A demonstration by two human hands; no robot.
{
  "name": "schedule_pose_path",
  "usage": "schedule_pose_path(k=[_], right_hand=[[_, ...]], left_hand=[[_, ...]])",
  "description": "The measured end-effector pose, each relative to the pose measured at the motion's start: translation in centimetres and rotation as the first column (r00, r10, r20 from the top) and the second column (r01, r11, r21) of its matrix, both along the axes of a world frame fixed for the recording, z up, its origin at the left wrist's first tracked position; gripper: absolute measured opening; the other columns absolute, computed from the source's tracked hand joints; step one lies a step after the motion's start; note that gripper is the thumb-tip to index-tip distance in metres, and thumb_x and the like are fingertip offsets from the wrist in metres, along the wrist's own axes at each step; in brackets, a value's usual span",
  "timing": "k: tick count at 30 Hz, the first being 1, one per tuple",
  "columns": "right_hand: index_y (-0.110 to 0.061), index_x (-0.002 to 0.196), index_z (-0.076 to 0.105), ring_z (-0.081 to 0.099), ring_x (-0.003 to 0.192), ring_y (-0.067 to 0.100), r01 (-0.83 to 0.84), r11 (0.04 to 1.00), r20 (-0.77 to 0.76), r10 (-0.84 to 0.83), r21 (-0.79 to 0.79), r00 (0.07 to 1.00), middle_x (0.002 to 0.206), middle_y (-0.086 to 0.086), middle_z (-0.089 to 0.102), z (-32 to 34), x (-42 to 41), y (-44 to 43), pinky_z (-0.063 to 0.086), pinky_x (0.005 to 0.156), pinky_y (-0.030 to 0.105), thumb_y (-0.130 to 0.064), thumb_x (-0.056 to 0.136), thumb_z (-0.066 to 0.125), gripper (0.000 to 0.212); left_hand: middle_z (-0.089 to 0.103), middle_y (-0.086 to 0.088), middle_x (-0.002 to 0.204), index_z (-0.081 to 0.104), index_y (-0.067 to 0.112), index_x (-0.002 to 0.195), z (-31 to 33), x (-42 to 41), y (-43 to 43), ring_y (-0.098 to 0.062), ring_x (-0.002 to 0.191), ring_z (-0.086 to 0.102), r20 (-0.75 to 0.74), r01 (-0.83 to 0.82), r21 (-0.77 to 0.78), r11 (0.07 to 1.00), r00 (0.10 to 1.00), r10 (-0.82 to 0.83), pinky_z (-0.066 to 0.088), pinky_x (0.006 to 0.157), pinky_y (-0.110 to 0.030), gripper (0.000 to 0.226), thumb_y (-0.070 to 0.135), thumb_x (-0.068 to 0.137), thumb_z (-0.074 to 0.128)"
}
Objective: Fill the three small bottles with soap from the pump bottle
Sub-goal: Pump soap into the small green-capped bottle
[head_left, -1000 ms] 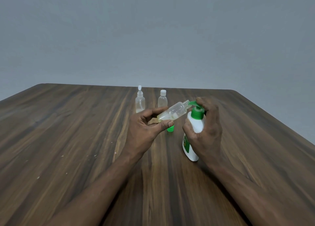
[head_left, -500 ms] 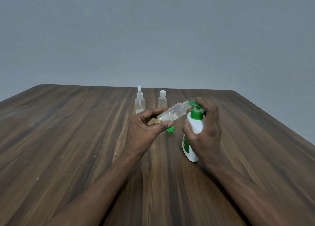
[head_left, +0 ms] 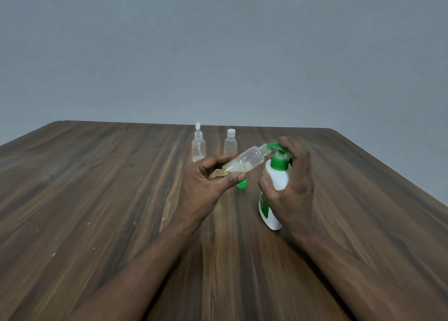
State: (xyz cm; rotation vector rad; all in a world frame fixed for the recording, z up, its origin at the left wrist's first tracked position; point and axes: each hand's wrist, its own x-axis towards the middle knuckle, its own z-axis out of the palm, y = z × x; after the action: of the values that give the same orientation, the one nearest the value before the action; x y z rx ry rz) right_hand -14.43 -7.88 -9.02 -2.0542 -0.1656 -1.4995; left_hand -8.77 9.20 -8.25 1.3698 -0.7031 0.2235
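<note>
My left hand (head_left: 206, 187) grips a small clear bottle (head_left: 244, 162), tilted with its open neck up against the green spout of the pump bottle (head_left: 276, 182). Some pale yellowish soap lies in the small bottle's lower end. My right hand (head_left: 289, 185) is wrapped round the white pump bottle, with a finger on top of the green pump head. The pump bottle stands on the wooden table (head_left: 97, 199). A green cap (head_left: 241, 183) lies on the table just below the tilted bottle. Two more small clear bottles stand farther back: one with a spray top (head_left: 198, 146), one with a white cap (head_left: 230, 144).
The dark wooden table reaches to a grey wall behind. Its right edge runs diagonally past my right arm. A few pale specks lie on the wood at the left.
</note>
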Motion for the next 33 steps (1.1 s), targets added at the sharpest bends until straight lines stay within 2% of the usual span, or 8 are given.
schedule_pose_path(k=[9,14,18,26,33], right_hand=[[-0.008,0.126,0.051,0.046,0.115,-0.008,0.001,1.0,0.007,-0.002,0.015,1.0,0.124,-0.004,0.051,-0.08,-0.01,0.11,0.035,0.097,0.01,0.005,0.07,0.07,0.06],[-0.007,0.131,0.049,0.046,0.12,-0.003,-0.004,1.0,0.004,0.004,0.019,1.0,0.129,-0.009,0.047,-0.02,-0.02,0.08,0.037,0.101,0.015,0.006,0.07,0.074,0.068],[-0.008,0.13,0.048,0.045,0.12,-0.005,0.002,1.0,0.013,-0.002,0.004,1.0,0.128,-0.012,0.045,-0.04,0.06,-0.01,0.036,0.101,0.014,0.007,0.069,0.074,0.068],[-0.015,0.127,0.048,0.049,0.112,-0.002,-0.001,1.0,0.021,0.001,0.031,1.0,0.123,-0.006,0.051,-0.08,-0.06,0.26,0.036,0.097,0.011,-0.001,0.073,0.069,0.06],[-0.008,0.131,0.049,0.045,0.12,-0.005,-0.006,1.0,0.011,0.006,0.013,1.0,0.128,-0.016,0.043,0.1,-0.06,0.13,0.038,0.1,0.016,0.006,0.069,0.074,0.068]], left_hand=[[0.076,-0.001,0.105,0.073,0.002,0.113,-0.16,0.07,-0.05,-0.008,0.099,0.073,0.0,0.001,0.005,1.0,1.0,-0.001,0.056,0.077,-0.014,0.042,0.003,0.072,0.084],[0.077,-0.001,0.106,0.074,0.005,0.113,-0.03,-0.05,-0.08,-0.01,0.101,0.072,-0.005,0.005,-0.013,1.0,1.0,-0.005,0.056,0.077,-0.016,0.046,0.013,0.069,0.084],[0.077,-0.003,0.105,0.073,0.003,0.114,-0.05,0.08,-0.09,-0.009,0.099,0.073,-0.014,0.003,-0.001,1.0,1.0,-0.003,0.056,0.078,-0.016,0.043,0.004,0.072,0.084],[0.077,-0.002,0.102,0.073,0.001,0.113,-0.07,-0.14,-0.11,-0.007,0.095,0.074,-0.008,-0.008,0.004,1.0,1.0,0.008,0.055,0.077,-0.014,0.042,0.0,0.072,0.084],[0.078,-0.002,0.104,0.074,0.002,0.112,-0.07,-0.05,-0.12,-0.012,0.101,0.073,-0.012,-0.002,-0.003,1.0,1.0,0.002,0.056,0.078,-0.016,0.041,0.001,0.072,0.084]])
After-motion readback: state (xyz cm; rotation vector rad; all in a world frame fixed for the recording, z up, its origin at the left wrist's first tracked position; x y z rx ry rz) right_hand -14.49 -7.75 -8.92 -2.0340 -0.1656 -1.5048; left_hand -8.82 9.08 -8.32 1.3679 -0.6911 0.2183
